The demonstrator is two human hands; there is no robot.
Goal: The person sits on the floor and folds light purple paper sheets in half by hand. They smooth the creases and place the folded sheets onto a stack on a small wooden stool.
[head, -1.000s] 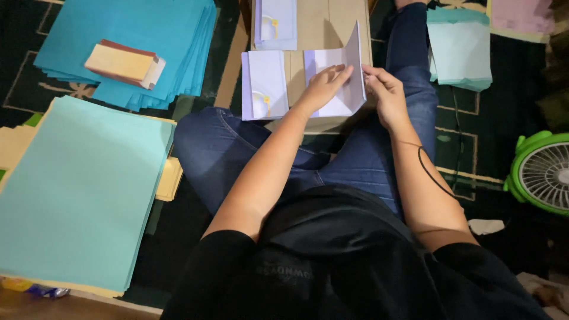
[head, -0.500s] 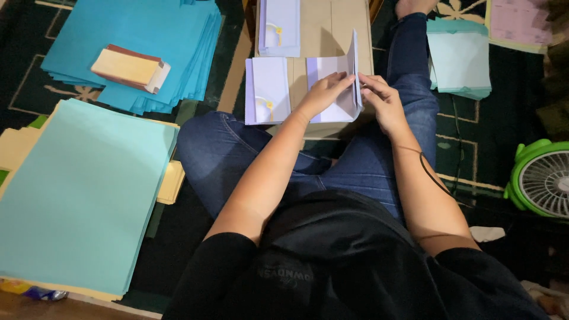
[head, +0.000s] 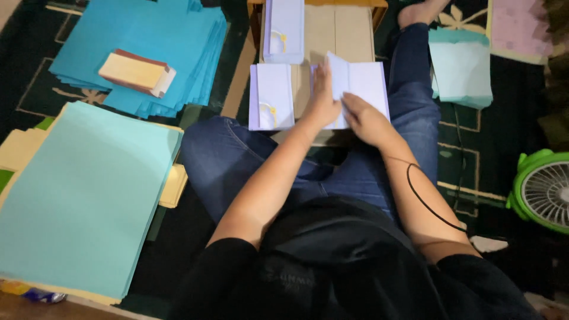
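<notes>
A folded pale lavender card [head: 366, 82] lies spread out on a low wooden board [head: 332, 35] across my lap. My left hand [head: 323, 98] presses flat on its left half, along the fold. My right hand [head: 363, 118] holds the card's lower edge, thumb on top. To the left lies a second lavender card [head: 271, 95] with a small yellow mark. A third one [head: 283, 28] sits at the far end of the board.
On the dark patterned rug to my left are a big stack of pale teal sheets [head: 83, 195], a fan of blue sheets [head: 160, 47] with a tan envelope bundle [head: 136, 72] on top. Teal paper [head: 461, 65] and a green fan [head: 542, 189] are on the right.
The card's flap stood upright between my fingers before; now it lies folded out to the right. My left hand has moved onto the fold and flattened.
</notes>
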